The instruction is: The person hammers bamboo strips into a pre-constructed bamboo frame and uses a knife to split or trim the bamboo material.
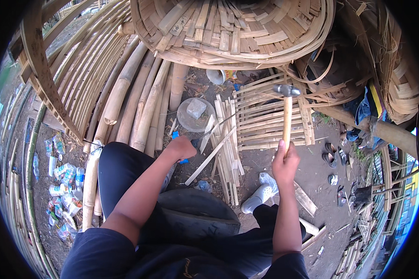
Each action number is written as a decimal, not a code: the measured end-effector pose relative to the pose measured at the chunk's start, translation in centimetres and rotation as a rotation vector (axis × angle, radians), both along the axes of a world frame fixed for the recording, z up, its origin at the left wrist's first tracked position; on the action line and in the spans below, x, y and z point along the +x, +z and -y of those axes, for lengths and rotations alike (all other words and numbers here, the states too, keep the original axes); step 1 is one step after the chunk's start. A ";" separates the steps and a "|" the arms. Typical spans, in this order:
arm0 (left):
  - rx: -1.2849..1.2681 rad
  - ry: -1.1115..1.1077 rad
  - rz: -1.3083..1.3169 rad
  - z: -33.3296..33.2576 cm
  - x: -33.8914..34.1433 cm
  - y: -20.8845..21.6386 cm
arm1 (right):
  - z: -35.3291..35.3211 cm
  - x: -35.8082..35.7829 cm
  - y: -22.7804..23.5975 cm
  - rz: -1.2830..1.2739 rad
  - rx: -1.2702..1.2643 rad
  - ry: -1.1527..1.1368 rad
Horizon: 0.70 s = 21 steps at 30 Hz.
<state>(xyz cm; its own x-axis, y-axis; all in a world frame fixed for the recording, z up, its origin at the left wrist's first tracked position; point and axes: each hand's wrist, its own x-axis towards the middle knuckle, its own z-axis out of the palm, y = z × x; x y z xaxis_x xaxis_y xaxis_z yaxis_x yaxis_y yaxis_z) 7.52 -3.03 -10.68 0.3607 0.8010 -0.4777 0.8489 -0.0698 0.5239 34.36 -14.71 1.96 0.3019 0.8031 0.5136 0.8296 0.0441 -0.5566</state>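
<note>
My right hand (pixel 285 162) is closed around the light wooden handle of a hammer (pixel 287 109). The hammer stands upright, its dark metal head at the top, in front of a slatted bamboo panel (pixel 265 118). Over by my left knee, my left hand (pixel 181 149) is closed on a long, thin dark tool (pixel 217 126). It points away and to the right, across a pile of split bamboo strips (pixel 226 160). The grip is hidden in my fist, and I cannot make out the tool's exact kind. A grey stone block (pixel 196 109) rests on a round slab (pixel 186 122) just beyond this hand.
A large woven bamboo basket (pixel 246 39) hangs over the far side. Thick bamboo poles (pixel 125 93) and a slatted bamboo frame (pixel 86 79) fill the left. Plastic bottles (pixel 70 179) litter the ground there. Several shoes (pixel 330 158) lie at right. A dark, round-edged object (pixel 195 218) is between my legs.
</note>
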 end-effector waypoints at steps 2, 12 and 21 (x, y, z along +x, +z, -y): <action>-0.037 -0.005 -0.011 0.0 0.4 0.2 | 0.5 0.5 5.6 -0.064 0.246 0.032; -0.100 0.089 0.024 0.2 -0.1 0.6 | -1.2 -3.4 -5.0 -0.280 0.602 0.183; 0.050 0.051 -0.016 -0.3 -1.8 -0.7 | 5.4 -0.4 -24.9 0.093 -0.683 -0.087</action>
